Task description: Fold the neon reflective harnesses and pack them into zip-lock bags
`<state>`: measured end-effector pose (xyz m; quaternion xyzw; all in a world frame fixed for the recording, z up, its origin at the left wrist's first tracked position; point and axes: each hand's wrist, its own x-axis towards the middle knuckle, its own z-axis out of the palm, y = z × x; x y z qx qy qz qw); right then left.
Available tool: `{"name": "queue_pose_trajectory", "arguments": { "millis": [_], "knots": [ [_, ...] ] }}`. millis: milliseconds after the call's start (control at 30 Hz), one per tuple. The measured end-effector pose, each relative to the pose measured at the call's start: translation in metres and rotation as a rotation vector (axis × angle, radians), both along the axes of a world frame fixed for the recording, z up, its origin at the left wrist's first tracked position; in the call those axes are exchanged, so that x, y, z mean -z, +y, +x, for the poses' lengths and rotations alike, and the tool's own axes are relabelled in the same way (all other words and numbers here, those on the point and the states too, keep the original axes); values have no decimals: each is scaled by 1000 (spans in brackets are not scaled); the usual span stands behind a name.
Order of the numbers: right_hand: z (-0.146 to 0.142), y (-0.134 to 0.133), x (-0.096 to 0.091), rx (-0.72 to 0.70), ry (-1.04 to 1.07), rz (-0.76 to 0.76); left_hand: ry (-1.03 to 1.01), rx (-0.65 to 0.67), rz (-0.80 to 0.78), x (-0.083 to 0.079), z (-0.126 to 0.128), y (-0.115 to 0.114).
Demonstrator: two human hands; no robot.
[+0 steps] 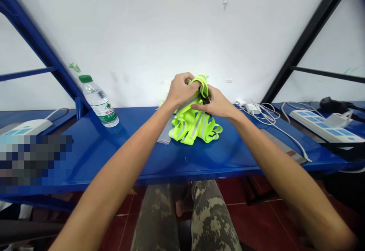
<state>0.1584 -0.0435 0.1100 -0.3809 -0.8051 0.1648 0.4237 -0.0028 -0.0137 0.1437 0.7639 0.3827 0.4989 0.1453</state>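
A heap of neon-yellow reflective straps (194, 127) with grey stripes lies on the blue table (137, 163), near its back edge. My left hand (182, 89) has its fingers closed on an upper loop of the straps, lifted above the heap. Just to the right, my right hand (215, 102) grips the same strap by a black piece (204, 99), perhaps a buckle; the fingers partly hide it. Beneath the straps' left side, a clear plastic bag (164, 137) peeks out, partly covered by the heap and my left forearm.
A water bottle (99, 102) with a green cap stands at the left. White cables with a charger (253, 108) lie at the right, by a flat grey object (285, 146). Power strips (322, 123) sit at both sides. Blue frame posts (45, 42) flank the white wall.
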Motion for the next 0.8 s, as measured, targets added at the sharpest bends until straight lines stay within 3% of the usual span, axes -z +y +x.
{"name": "queue_pose_trajectory", "arguments": {
  "millis": [67, 167, 300, 400, 467, 533, 667, 733, 800],
  "knots": [
    [-2, 8, 0, 122, 2, 60, 123, -3, 43, -5, -9, -3],
    [17, 14, -2, 349, 117, 165, 364, -46, 105, -9, -38, 0],
    [45, 4, -14, 566, 299, 302, 596, -70, 64, 0, -67, 14],
    [49, -5, -25, 706, 337, 472, 546, -73, -37, 10, -73, 16],
    [49, -7, -29, 780, 352, 560, 384, -51, -122, 12, -75, 11],
    [52, -5, -30, 834, 363, 593, 218, 52, -219, 10, -80, 3],
    [71, 9, -29, 852, 423, 495, 205, 253, -386, 6, -96, -2],
    [81, 16, -28, 788, 396, 353, 211, 178, -368, 8, -103, 6],
    [87, 22, -27, 648, 315, 158, 94, -3, -260, 12, -106, 18]
  ]
}}
